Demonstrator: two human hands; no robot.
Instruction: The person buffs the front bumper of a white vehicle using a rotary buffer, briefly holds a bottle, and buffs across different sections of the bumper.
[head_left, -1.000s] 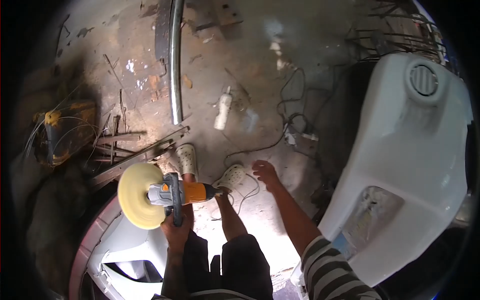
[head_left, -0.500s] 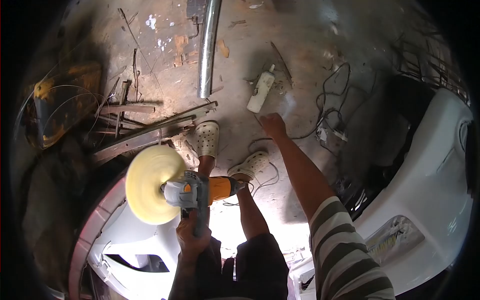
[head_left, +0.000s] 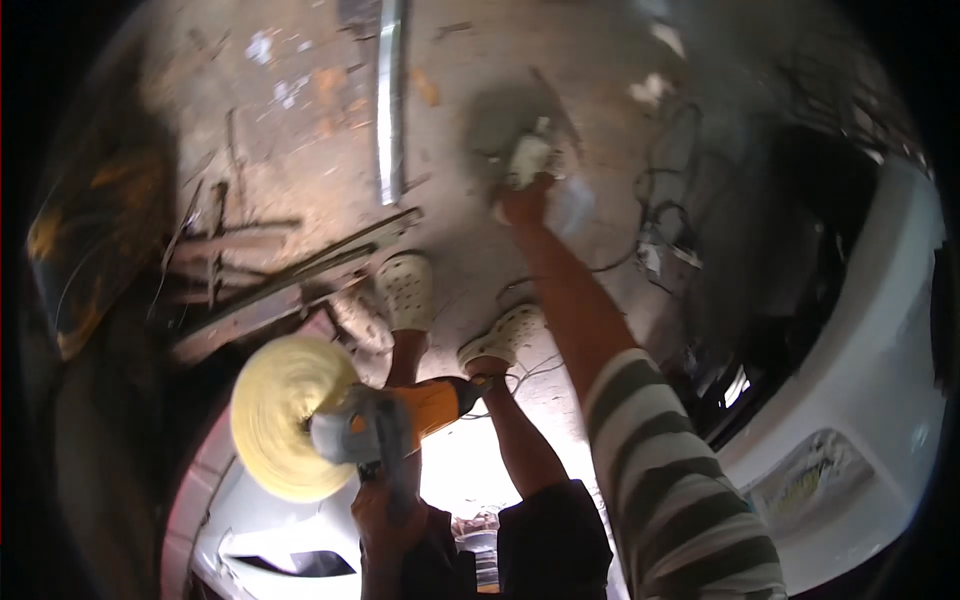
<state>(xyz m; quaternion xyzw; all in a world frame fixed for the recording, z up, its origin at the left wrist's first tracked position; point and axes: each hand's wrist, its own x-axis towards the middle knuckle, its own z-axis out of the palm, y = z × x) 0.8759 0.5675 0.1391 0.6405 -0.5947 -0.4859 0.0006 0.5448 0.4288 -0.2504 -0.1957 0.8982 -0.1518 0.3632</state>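
Note:
My left hand [head_left: 385,520] is wrapped round the handle of an orange and grey polisher [head_left: 430,408], held at the lower left. Its round yellow pad [head_left: 290,415] faces left, over a glossy white panel. Farther forward, my right hand [head_left: 524,200] reaches down to a whitish bottle [head_left: 531,158] on the floor. The fingers are at the bottle's lower end and the image is blurred there, so whether they have closed round it cannot be made out.
A white bumper [head_left: 850,400] stands on the right. At the lower left lies a white panel with a reddish edge [head_left: 195,490]. Metal strips [head_left: 290,290], a metal tube [head_left: 389,120], a black cable [head_left: 640,200] and a yellow-and-black object [head_left: 90,240] lie on the floor.
My right hand has moved forward from beside my shoe to the bottle. The polisher remains in my left hand, now slightly lower. The view has shifted.

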